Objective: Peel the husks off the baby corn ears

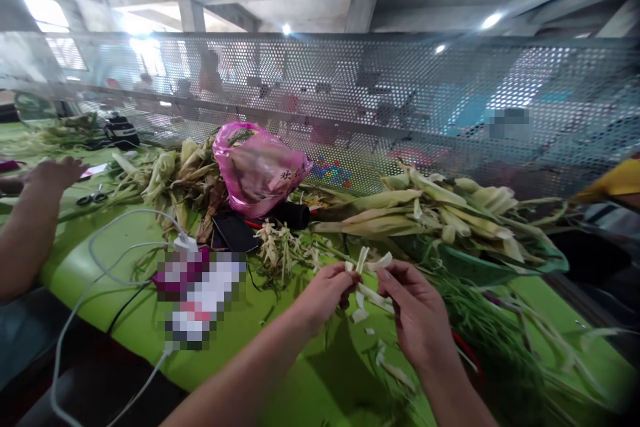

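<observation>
My left hand (333, 287) pinches a small bundle of pale corn husk strips (362, 260) above the green table (280, 353). Close by on its right, my right hand (417, 307) holds a curled husk strip (381, 261) between thumb and fingers. Another pale strip hangs between the two hands. Loose husk scraps (395, 372) lie on the tabletop below. Just left of my hands sits a cluster of small knotted husk pieces (283, 250). Green plastic-like strands (493, 327) are heaped to the right of my right hand.
Corn husks (460, 210) fill a green basket (545, 257) at the right. A pink plastic bag (260, 170) stands by a husk pile (175, 173). Left are a blurred-out phone (210, 297), white cables (93, 280), scissors (93, 196) and another person's arm (35, 220). Behind runs a perforated metal screen (320, 100).
</observation>
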Tool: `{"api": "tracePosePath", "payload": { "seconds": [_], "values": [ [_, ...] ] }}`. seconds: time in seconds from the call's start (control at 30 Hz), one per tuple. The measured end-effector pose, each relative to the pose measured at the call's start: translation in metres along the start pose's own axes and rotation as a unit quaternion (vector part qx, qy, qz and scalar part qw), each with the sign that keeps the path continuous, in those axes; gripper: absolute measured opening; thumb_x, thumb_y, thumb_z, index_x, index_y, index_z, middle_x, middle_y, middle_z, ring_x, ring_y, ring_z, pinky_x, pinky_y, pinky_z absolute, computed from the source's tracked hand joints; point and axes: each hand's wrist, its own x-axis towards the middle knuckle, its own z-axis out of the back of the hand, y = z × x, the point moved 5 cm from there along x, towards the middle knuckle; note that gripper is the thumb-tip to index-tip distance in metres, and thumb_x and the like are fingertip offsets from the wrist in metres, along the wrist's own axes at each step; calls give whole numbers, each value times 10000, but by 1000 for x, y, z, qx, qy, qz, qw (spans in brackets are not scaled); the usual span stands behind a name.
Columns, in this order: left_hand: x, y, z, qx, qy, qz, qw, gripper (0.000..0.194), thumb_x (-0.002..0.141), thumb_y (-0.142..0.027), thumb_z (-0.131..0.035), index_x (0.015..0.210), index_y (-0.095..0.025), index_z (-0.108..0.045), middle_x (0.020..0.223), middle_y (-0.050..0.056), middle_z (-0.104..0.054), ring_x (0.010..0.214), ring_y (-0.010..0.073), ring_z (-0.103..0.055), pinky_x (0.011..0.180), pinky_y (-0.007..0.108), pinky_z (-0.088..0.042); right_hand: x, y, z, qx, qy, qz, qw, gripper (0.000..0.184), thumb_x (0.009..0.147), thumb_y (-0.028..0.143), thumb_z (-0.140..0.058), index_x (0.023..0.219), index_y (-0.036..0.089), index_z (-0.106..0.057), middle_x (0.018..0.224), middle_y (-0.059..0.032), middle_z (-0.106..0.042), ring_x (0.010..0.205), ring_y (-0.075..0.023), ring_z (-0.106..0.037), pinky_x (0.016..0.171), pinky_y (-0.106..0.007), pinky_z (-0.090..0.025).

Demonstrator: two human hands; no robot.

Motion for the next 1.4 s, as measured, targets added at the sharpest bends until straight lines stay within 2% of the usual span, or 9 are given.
{"api": "tracePosePath", "payload": {
  "seconds": [0.37,0.6,0.73,0.83,0.93,1.03,1.13,1.27,1.4],
  "values": [
    [-1,4,0,-84,6,48,995,160,744,-312,-562,716,-169,-496,539,-73,-351,448,54,-306,457,212,-240,-6,11,-8,9,60,32,998,128,772,283,-705,879,226,-664,905,-32,-687,683,-149,-586,583,-254,-475],
    [-1,10,3,-130,-11,101,986,219,715,-360,-604,691,-169,-501,529,-68,-411,438,56,-362,463,205,-287,-13,25,-9,-132,120,83,981,57,812,267,-643,845,225,-624,1010,-51,-672,837,-194,-601,704,-289,-469],
    [-2,8,2,-149,4,107,983,234,699,-368,-595,654,-173,-474,511,-72,-388,427,56,-340,452,202,-274,-15,27,-8,-147,145,107,972,19,820,241,-620,821,235,-603,1034,-40,-659,869,-194,-583,725,-287,-444],
    [-4,6,-1,-161,22,134,977,225,703,-333,-545,593,-187,-413,471,-77,-333,400,56,-297,432,208,-231,-15,23,-7,-118,140,91,979,25,813,227,-631,824,238,-611,986,-25,-653,857,-178,-574,730,-272,-436],
    [-5,6,-3,-174,41,157,971,223,697,-313,-527,572,-193,-386,456,-84,-300,384,52,-251,430,212,-217,-11,15,-5,-21,119,41,992,51,780,216,-654,813,236,-619,934,-7,-650,700,-125,-543,652,-242,-431],
    [-5,5,-4,-191,68,143,969,192,689,-312,-532,592,-180,-429,464,-84,-309,391,51,-242,445,211,-244,-6,6,-4,111,87,-33,989,68,718,205,-672,743,223,-610,842,4,-660,560,-83,-484,591,-221,-426],
    [-5,4,-6,-212,113,116,964,190,684,-306,-544,602,-175,-433,473,-90,-290,400,46,-222,457,204,-256,-3,1,-6,181,73,-94,976,87,661,195,-686,693,210,-606,776,-4,-667,554,-84,-509,592,-212,-440],
    [-3,8,-3,-197,86,130,968,200,678,-336,-553,618,-178,-446,483,-83,-323,401,52,-255,459,213,-279,-4,6,-10,171,96,-72,978,92,673,213,-703,709,216,-619,770,-2,-670,543,-86,-511,588,-219,-447],
    [-2,10,-2,-140,38,139,980,202,677,-351,-554,640,-184,-448,506,-75,-355,409,60,-297,453,221,-276,-9,11,-9,29,98,-11,995,104,725,233,-736,791,225,-655,753,8,-637,620,-107,-534,569,-203,-435]
  ]
}}
